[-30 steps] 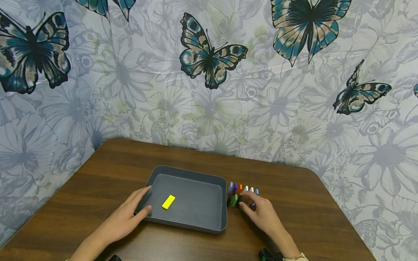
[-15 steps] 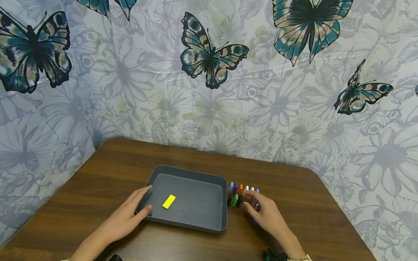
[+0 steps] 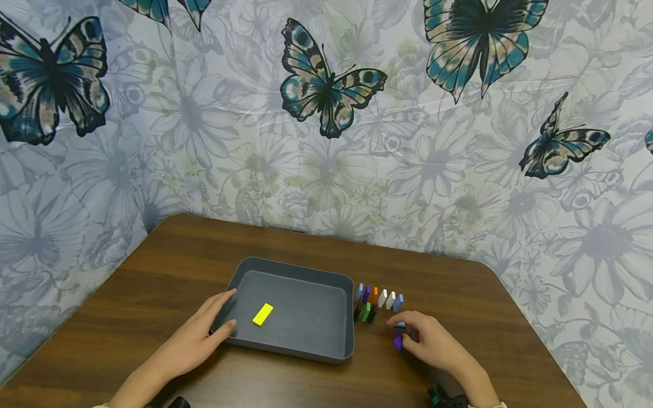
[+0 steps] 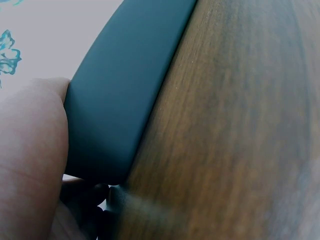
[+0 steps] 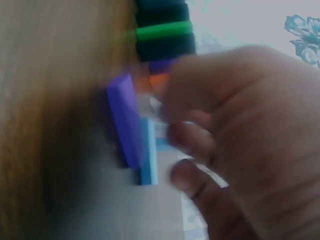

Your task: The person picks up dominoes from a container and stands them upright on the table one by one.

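Note:
My left hand (image 3: 196,331) rests at the left end of a grey rectangular tray (image 3: 306,353), thumb and index finger reaching over its rim. In the left wrist view the thumb (image 4: 32,155) lies against the tray's outer wall (image 4: 115,95). A yellow domino block (image 3: 262,315) lies flat inside the tray. Right of the tray, my right hand (image 3: 433,343) hovers with bent fingers and nothing between them. Beside its fingertips are a purple block (image 5: 125,120) and a light blue block (image 5: 149,152). The right hand partly hides both in the head view.
Coloured blocks stand on edge in two short rows by the tray's right side, among them a green block (image 3: 365,312), a black block (image 3: 373,313), an orange block (image 3: 374,295) and a white block (image 3: 382,298). Patterned cloth (image 3: 326,187) hangs behind the wooden table (image 3: 204,243).
My right hand has moved away from the black block at the front row's end, rightward and towards me, uncovering the white blocks. The left hand and tray stay put.

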`<state>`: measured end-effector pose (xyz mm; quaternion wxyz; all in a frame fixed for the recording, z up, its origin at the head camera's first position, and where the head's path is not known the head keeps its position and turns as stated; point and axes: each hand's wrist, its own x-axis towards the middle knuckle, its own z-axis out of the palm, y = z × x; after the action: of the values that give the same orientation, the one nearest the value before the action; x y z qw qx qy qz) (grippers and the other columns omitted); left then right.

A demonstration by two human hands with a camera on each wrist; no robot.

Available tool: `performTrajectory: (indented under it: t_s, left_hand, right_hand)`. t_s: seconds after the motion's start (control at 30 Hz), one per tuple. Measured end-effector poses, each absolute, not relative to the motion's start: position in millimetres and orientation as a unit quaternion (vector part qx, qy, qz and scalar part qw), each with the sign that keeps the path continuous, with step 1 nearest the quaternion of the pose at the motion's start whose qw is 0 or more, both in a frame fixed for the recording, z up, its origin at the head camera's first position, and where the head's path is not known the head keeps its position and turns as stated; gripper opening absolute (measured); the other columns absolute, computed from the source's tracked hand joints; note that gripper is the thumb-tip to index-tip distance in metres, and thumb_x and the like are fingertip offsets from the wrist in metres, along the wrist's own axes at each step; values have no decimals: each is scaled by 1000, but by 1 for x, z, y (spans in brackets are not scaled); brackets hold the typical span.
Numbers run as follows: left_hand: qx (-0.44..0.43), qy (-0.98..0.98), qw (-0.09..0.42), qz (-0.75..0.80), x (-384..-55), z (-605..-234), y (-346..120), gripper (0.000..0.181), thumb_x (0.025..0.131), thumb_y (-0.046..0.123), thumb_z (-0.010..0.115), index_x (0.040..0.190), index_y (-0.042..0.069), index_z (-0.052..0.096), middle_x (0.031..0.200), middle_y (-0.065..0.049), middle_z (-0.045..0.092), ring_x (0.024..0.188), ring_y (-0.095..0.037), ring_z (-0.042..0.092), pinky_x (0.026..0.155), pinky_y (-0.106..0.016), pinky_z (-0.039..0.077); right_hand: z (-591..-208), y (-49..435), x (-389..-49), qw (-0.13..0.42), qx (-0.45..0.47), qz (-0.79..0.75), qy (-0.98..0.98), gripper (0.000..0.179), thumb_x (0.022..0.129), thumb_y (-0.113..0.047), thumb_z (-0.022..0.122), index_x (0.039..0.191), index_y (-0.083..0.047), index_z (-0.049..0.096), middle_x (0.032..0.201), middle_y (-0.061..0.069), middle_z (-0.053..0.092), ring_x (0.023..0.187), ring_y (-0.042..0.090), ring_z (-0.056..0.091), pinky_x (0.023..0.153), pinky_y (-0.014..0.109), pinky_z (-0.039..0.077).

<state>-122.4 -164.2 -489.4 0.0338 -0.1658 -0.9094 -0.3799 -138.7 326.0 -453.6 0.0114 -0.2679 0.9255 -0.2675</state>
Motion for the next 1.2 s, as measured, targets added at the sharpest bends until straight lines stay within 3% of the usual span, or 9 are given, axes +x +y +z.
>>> performTrajectory:
  t_s: [0.2,0.47,0.73,0.93,1.2]
  left_hand:
    - [-161,-907,16,-389,-122,-488,-165,62,100,45,46,152,17,28,152,-8,32,137,-33,37,100,-58,39]
    - [-157,-905,9,-395,-124,-489,-166,62,100,46,46,152,17,27,152,-8,31,137,-34,36,100,-60,38]
    - [-158,-905,9,-394,-123,-489,-165,62,100,45,46,152,17,28,152,-8,32,137,-34,37,100,-59,38]
    - [-155,-908,10,-390,-123,-488,-166,62,100,46,46,152,17,28,152,-8,32,136,-34,37,100,-59,38]
    - [-158,-906,11,-392,-123,-488,-165,62,100,45,46,152,17,27,152,-8,32,137,-34,36,100,-59,38]
  right_hand:
    - [-452,333,-138,61,-287,-268,918,36,84,-5,70,116,-22,65,108,-9,66,81,3,54,69,21,48]
    - [-454,334,-140,63,-313,-279,906,18,92,-24,66,110,-22,68,101,-9,67,75,0,56,64,21,50]
    - [-454,328,-142,-17,-282,-255,925,20,90,-23,69,110,-20,69,98,-13,64,69,-1,53,60,19,47]
    - [-456,322,-145,-90,-280,-250,923,17,88,-21,72,105,-19,69,99,-15,64,78,-2,56,66,23,51]
    - [-465,313,-148,-139,-245,-273,920,22,85,-17,75,106,-17,68,97,-13,65,77,-2,58,62,21,51]
